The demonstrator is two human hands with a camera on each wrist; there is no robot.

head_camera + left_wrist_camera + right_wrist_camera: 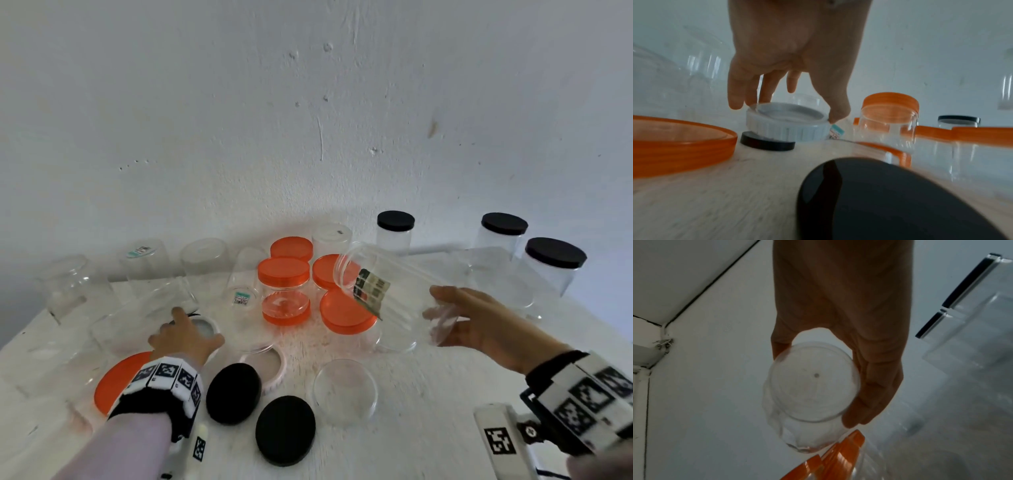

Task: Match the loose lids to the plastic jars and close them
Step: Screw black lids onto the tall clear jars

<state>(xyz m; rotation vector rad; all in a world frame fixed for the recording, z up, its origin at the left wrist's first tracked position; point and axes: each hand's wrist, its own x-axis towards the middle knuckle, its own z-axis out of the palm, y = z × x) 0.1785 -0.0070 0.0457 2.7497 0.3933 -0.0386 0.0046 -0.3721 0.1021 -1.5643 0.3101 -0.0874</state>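
Fingers (735, 91) of your left hand (183, 337) curl round a white lid (787, 125) and pinch its ribbed edge, with the thumb on the other side. That lid sits tilted on a small black lid (766, 143) on the table (428, 394). Left of this hand lies a big orange lid (114, 380), open side up, with clear jars (72, 287) standing upside down behind it.

Just right of your left wrist are two black lids (233, 393) lying flat, one nearer you (285, 435). Another white lid (270, 368) lies beside them. A clear lid (344, 390) lies a bit further right.

Behind these, in the middle, stand jars with orange lids (283, 270) on top, close together.

Your right hand (479, 322) holds a clear jar (387, 291) up off the table. Its fingers (879, 386) wrap round the bottom end. The jar is tipped on its side, with its open mouth pointing left at the orange lids. It has a dark label (371, 291) on it.

Far right, near the wall (308, 120), stand three jars with black lids (395, 221) on top.
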